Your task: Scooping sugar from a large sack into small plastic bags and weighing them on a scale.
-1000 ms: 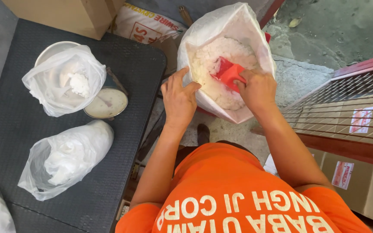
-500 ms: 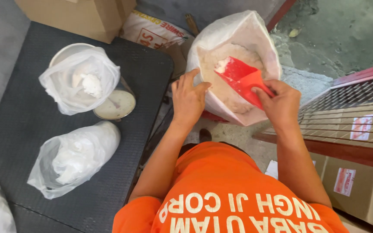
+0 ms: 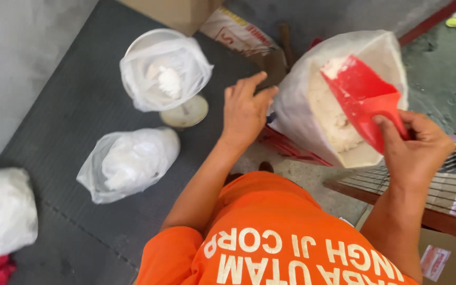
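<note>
Red scoop [image 3: 362, 100], loaded with white powder, is gripped in the right hand [image 3: 415, 153] above the big sack [image 3: 302, 111]. Left hand [image 3: 246, 108] hangs spread, holding nothing. 1 bag [image 3: 130, 163] lies filled; another bag [image 3: 164, 74], on the scale [image 3: 186, 113], looks partly filled.

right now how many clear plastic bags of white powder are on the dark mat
3: an open bag on the scale, a filled bag lying nearer the person, and a cropped bag at the left edge; more may lie outside view.
</note>
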